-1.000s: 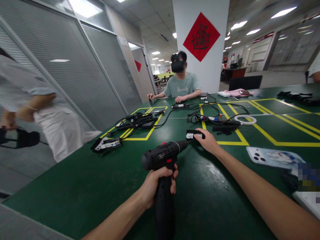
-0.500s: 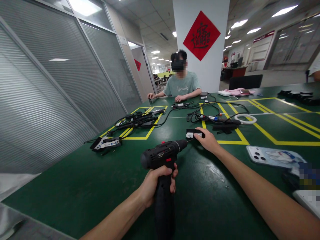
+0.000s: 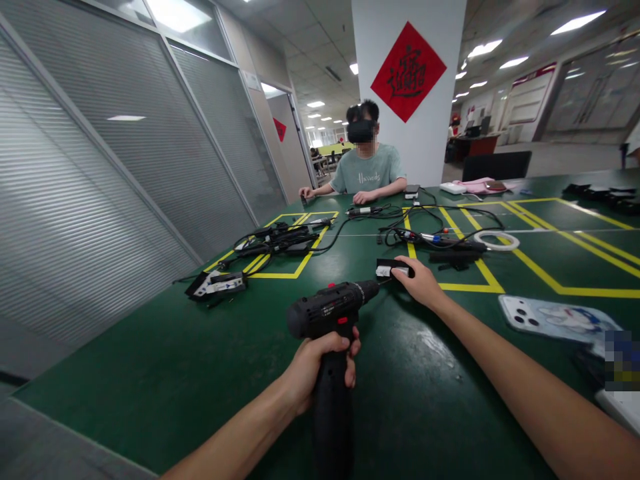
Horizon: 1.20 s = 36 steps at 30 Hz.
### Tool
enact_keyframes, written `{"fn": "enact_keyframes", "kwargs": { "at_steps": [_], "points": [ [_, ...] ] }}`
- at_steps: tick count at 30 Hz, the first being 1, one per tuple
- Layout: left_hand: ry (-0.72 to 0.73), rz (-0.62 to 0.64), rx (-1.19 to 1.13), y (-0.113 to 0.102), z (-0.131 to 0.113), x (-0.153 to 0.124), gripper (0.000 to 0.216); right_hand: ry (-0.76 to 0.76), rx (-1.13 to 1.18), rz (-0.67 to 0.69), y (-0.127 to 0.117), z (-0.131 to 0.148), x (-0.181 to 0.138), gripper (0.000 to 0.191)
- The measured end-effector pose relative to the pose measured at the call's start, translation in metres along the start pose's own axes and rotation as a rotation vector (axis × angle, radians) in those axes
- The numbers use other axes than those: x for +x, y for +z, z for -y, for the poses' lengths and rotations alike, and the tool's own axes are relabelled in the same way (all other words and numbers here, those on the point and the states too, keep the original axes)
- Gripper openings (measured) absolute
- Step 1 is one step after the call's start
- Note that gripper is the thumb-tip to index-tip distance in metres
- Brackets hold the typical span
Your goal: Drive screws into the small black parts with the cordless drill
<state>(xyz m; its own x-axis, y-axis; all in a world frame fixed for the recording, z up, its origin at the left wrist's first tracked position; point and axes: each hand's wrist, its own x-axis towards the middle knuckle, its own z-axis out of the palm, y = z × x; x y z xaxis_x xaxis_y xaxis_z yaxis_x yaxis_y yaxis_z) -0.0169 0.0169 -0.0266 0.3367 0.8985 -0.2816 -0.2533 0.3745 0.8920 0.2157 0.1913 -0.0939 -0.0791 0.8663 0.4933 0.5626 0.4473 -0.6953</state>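
Note:
My left hand (image 3: 320, 363) is wrapped round the grip of a black cordless electric screwdriver (image 3: 327, 317), held upright over the green table (image 3: 150, 373). The tool's tip points at a small black block with a white label (image 3: 393, 268). My right hand (image 3: 421, 283) is stretched forward and closed on that block, holding it against the tabletop just past the tool's nose.
A phone in a pale printed case (image 3: 553, 315) lies at the right. Black cables and adapters (image 3: 280, 240) sit in yellow-taped squares, a labelled black part (image 3: 215, 285) at the left, a white ring (image 3: 496, 240) beyond. A person in a headset (image 3: 367, 167) sits opposite.
A person in light clothes who stood at the left edge has walked out of view. My head has shifted slightly; both hands and the screwdriver stay in place.

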Motion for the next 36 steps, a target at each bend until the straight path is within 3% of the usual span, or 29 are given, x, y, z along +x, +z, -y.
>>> {"fn": "enact_keyframes", "kwargs": {
  "at_steps": [36],
  "points": [
    [0.002, 0.008, -0.018, -0.0012, 0.0017, 0.0022, 0.020, 0.012, -0.008, -0.007, 0.0016, -0.0017, -0.0001, 0.040]
  ]
}}
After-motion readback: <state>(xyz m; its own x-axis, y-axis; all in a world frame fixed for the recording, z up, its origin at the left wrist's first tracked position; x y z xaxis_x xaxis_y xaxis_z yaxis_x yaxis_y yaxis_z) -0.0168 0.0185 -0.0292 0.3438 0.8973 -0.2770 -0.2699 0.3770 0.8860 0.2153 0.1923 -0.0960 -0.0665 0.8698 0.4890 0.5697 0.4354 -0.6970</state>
